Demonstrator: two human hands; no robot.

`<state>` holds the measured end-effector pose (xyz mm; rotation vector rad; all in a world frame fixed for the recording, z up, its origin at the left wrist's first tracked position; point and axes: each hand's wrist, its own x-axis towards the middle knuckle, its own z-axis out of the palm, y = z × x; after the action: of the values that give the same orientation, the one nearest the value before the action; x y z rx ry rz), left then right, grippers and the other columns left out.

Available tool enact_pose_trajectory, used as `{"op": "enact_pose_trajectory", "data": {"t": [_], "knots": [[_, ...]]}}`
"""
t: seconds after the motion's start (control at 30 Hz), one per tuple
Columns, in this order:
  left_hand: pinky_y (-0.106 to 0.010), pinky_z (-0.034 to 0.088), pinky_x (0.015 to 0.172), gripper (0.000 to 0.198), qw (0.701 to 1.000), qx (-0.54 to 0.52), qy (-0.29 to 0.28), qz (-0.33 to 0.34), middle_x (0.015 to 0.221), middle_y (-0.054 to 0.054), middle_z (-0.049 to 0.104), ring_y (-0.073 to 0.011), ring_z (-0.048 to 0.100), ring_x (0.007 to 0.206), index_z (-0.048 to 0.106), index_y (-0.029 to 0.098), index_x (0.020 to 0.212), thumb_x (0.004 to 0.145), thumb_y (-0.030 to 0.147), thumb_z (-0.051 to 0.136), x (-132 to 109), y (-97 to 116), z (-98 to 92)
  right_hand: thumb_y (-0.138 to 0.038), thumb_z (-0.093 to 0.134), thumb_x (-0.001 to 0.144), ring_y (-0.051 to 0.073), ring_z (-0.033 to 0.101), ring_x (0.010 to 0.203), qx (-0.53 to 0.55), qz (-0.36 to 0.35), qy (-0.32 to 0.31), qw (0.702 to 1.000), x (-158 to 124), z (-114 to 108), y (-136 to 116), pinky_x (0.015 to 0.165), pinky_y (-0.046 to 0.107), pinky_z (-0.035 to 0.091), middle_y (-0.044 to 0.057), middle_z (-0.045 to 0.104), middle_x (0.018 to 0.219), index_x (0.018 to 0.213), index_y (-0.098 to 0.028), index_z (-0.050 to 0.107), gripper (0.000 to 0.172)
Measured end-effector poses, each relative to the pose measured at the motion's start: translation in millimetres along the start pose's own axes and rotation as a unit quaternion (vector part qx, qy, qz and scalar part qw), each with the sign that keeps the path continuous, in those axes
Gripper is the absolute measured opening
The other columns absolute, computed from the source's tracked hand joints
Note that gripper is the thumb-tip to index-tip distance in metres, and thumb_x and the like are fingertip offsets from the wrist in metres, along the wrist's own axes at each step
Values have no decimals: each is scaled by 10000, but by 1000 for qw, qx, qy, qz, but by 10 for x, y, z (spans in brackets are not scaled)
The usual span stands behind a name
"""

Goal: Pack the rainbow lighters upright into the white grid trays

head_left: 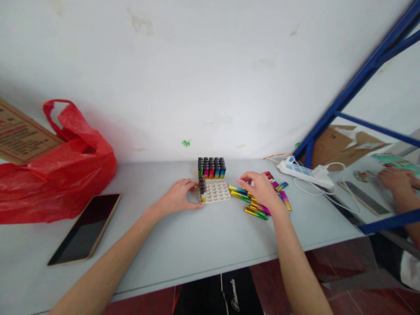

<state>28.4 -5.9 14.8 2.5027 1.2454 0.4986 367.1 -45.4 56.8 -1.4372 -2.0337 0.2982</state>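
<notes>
A small white tray [217,192] with rows of round holes lies on the table, a row of black-topped lighters [202,189] upright along its left end. My left hand [180,194] spans that end, thumb at the near corner and fingers at the side, gripping the tray. Behind it stands a block of lighters [211,168] with multicoloured bodies. To the right, shiny gradient-coloured tubes [257,213] lie loose in a pile. Above the pile is my right hand [259,186], fingers curved and thumb apart, with nothing visible between them. It partly hides the tubes.
A phone [87,229] and a red plastic bag [82,153] with a cardboard box [26,135] are on the left. A white power strip [306,173] with cables is at right, beside a blue metal frame [348,92]. Beyond the frame, another person's hand [395,178] shows.
</notes>
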Motion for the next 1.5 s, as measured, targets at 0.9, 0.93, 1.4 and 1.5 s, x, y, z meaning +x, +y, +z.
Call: {"op": "enact_pose_trajectory", "data": {"t": [0.9,0.93,1.4,1.5], "knots": [[-469,579,905,511,1000,-25,11,12,1056,-117,745,-340,701,982,696,224,1002,727,617,874,-5,-22,-50,-668,685,958,156,528,663,301,91,168,934,140,67,-258,607,280,450,-28,527,707,820,-232,599,465],[-468,578,908,505,1000,-23,10,13,1059,-119,745,-342,701,987,693,228,999,731,615,874,-5,-20,-47,-674,650,978,152,523,664,319,82,165,930,224,84,-331,607,274,451,-30,522,715,815,-240,564,472],[-465,562,970,537,1000,-16,10,15,1071,-100,732,-343,705,1034,685,193,1071,764,595,863,-44,5,-26,-872,319,1001,149,428,530,350,150,-44,924,341,891,-500,537,293,340,-41,428,547,665,-247,522,738],[-470,564,967,513,1000,-17,8,11,1066,-103,727,-340,703,1027,681,193,1044,770,588,859,-42,8,-28,-791,298,1032,148,375,480,372,217,-21,902,325,933,-485,533,317,301,-35,353,471,521,-268,389,737]]}}
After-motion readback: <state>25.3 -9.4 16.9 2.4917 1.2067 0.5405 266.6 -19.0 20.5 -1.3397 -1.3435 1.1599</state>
